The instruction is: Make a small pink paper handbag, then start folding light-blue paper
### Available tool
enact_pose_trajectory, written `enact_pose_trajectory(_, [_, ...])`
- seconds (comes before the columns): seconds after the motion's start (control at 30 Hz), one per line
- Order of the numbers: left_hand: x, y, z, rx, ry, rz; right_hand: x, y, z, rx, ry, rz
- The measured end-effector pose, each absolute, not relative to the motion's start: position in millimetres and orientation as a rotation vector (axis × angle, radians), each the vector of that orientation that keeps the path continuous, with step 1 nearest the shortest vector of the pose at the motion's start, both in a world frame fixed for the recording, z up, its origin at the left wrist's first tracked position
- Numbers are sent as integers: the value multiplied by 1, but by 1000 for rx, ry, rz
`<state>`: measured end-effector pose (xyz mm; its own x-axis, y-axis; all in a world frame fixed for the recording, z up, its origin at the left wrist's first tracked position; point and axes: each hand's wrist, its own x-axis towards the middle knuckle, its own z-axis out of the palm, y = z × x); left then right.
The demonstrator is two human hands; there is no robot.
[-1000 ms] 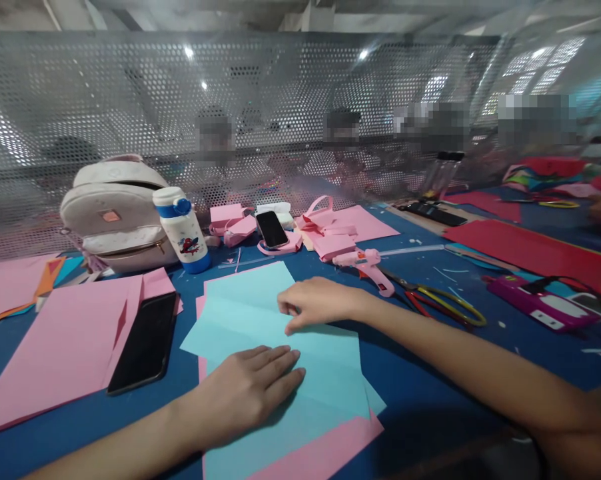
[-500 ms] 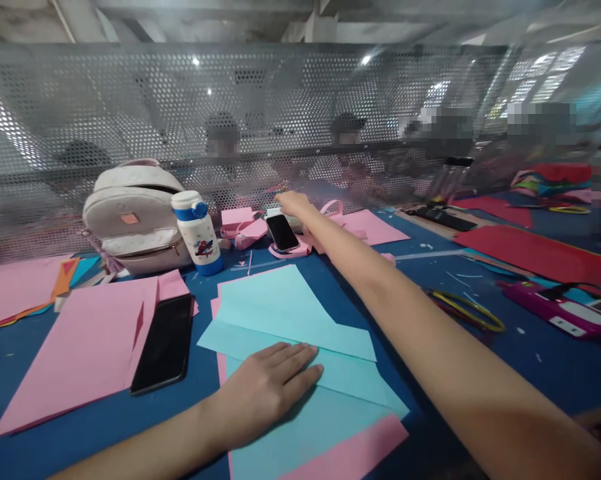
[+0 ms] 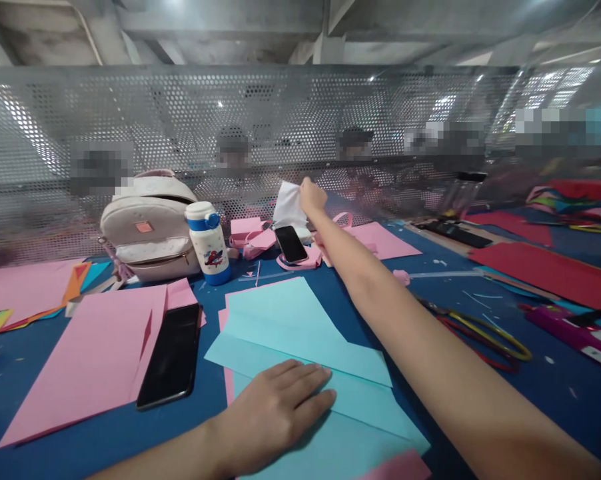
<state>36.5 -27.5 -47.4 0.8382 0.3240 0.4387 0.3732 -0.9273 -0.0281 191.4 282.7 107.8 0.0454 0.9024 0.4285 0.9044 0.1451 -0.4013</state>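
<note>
My left hand (image 3: 278, 410) lies palm down with its fingers stretched out on a folded sheet of light blue paper (image 3: 285, 310). Under that sheet, edges of pink paper (image 3: 398, 467) stick out. My right arm reaches far across the table. At its end my right hand (image 3: 314, 199) is closed on a white tissue (image 3: 287, 205), which hangs raised above a pale pack behind a small phone (image 3: 291, 244). Folded pink paper pieces (image 3: 258, 241) lie left of that phone.
A white backpack (image 3: 150, 227) and a bottle (image 3: 209, 247) stand at the back left. A large black phone (image 3: 173, 357) rests by pink sheets (image 3: 88, 360). To the right lie scissors (image 3: 485, 337), a purple device (image 3: 570, 333) and red paper (image 3: 545, 263). Behind stands a perforated metal screen (image 3: 290, 100).
My right hand has risen and moved slightly right, drawing the white tissue up. My left hand stays flat on the blue paper. The view has tilted up a little.
</note>
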Motion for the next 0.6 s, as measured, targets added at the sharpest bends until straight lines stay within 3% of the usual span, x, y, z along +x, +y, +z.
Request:
enact_pose_trajectory(0.17, [32,-28,-39,-3043,-748,-926,177,255,135,-1535,-1713,269])
enact_pose_trajectory(0.43, [3,17,-11,-2378,-1842,-2463,179,107,76,-1127,-1854,1013])
enact_pose_trajectory(0.5, [-3,16,-4,-2401,-1876,-2489,195,67,64,-1042,-1868,1192])
enact_pose_trajectory(0.6, [-3,-1,9,-2614,-1441,-2150,220,22,55,-780,-1682,1717])
